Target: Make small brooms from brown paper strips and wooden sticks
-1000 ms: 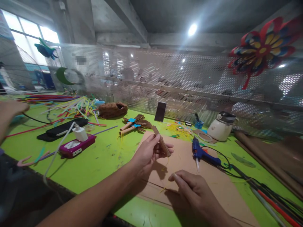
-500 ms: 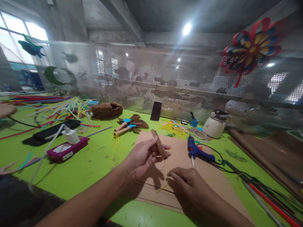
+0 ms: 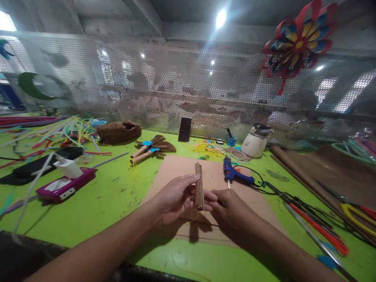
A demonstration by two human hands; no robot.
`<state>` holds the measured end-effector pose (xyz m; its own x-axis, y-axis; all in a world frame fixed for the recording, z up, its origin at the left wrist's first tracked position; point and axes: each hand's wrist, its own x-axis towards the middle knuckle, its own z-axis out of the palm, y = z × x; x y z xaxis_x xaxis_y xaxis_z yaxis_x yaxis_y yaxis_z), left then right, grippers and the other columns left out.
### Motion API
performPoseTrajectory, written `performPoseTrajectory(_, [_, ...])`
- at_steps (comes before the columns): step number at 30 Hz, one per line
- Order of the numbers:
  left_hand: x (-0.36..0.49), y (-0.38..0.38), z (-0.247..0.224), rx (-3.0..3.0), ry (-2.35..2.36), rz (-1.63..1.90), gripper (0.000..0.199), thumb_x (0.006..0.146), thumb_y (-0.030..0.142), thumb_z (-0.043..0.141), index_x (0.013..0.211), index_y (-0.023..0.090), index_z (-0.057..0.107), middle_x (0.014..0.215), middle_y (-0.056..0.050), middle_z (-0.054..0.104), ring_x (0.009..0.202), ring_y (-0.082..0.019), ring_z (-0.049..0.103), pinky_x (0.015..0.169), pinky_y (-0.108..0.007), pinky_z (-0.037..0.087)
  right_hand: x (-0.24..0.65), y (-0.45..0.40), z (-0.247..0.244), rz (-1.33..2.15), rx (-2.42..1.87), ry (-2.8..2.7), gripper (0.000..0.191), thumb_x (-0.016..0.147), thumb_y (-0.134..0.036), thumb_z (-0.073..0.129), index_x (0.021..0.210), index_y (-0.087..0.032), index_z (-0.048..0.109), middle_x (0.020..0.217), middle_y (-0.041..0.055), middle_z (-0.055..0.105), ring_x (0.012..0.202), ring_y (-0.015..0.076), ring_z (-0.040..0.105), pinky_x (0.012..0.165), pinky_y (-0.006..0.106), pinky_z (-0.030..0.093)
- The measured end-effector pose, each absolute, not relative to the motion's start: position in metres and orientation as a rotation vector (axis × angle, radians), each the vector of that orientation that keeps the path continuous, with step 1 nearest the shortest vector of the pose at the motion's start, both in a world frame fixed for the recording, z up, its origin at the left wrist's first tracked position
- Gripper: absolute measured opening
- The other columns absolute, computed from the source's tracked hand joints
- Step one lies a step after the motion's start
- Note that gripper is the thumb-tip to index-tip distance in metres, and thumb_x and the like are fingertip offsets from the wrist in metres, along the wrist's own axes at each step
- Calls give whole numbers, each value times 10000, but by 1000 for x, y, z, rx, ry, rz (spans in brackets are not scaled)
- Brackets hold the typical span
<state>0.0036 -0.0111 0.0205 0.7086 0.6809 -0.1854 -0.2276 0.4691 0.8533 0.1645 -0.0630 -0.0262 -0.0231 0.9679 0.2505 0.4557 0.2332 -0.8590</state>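
My left hand (image 3: 176, 196) pinches a folded strip of brown cardboard (image 3: 199, 188) between the thumb and the fingers, holding it nearly upright above a flat tan cardboard sheet (image 3: 167, 168). Thin yellow string (image 3: 192, 218) dangles under the strip. Close beside it on the right is my right hand (image 3: 227, 203), its fingers curled together near my left fingertips; whatever they grip is hidden. A blue glue gun (image 3: 236, 175) rests on the sheet beyond my right hand.
The green table (image 3: 108, 219) carries a purple power strip (image 3: 67, 186), brown paper wings on rolled tubes (image 3: 152, 147), a phone (image 3: 185, 130), yellow scraps (image 3: 208, 150) and a cream jug (image 3: 256, 143). Yellow-handled scissors (image 3: 352, 215) lie at right, near brown fabric (image 3: 317, 168).
My right hand has moved up to the cardboard strip, beside my left fingers. The strip has turned more upright. The view has shifted to the right and down.
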Motion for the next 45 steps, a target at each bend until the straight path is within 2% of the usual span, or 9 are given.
performPoseTrajectory(5, [0,-7,22,1012,606,661,221,914,283,371,826,120,493,748,-150,697,627,-184,661,673,-315,514,188,-52,-5,565,-1481,-1884,261,791,-283,524,632,-167,696,590,22,660,549,154,551,502,239,388])
performPoseTrajectory(10, [-3,6,17,976,625,733,205,912,241,350,834,119,494,733,-149,695,651,-193,671,685,-314,518,219,-52,29,538,-1493,-2073,234,804,-311,537,814,-192,737,830,56,728,779,220,645,701,317,485])
performPoseTrajectory(14, [-4,14,11,908,612,775,182,901,238,381,827,115,493,737,-172,690,656,-202,673,667,-308,521,239,-51,39,352,-1549,-1897,287,814,-406,536,851,-200,731,879,50,730,826,228,654,730,313,496])
performPoseTrajectory(20, [-3,14,10,842,628,794,283,892,263,405,769,72,573,698,-169,675,630,-194,649,636,-293,519,289,-17,4,-85,-1880,-1773,389,840,-364,406,961,-145,703,945,88,721,849,226,657,737,305,497])
performPoseTrajectory(25, [-3,13,11,806,593,738,350,883,270,412,736,28,619,684,-175,663,624,-192,637,635,-294,509,289,6,-34,-218,-1952,-1933,358,702,-179,525,1022,-123,678,1045,122,667,1008,265,552,878,340,403])
performPoseTrajectory(31, [-4,12,8,820,501,722,347,846,312,479,739,24,640,713,-166,672,649,-212,649,664,-307,497,270,16,-44,-341,-1998,-1942,353,704,-182,569,1035,-93,655,978,181,622,974,322,487,827,418,375])
performPoseTrajectory(36, [-6,14,4,815,417,731,335,833,326,511,747,28,635,725,-175,670,663,-231,656,681,-331,489,274,12,-20,-258,-1931,-1936,276,700,-196,586,953,-132,677,955,131,642,920,268,543,815,368,429])
performPoseTrajectory(40, [-5,14,2,803,413,737,303,851,293,481,757,41,621,737,-179,671,676,-249,664,688,-357,492,276,-23,14,330,-1665,-1781,378,809,-417,537,1073,-163,631,930,83,670,769,209,611,640,293,485])
performPoseTrajectory(45, [-4,15,-2,753,421,732,293,857,278,460,769,44,614,722,-163,668,666,-243,667,651,-327,498,260,-74,35,683,-1479,-1809,428,828,-535,471,825,-184,716,763,77,674,618,191,583,501,262,451])
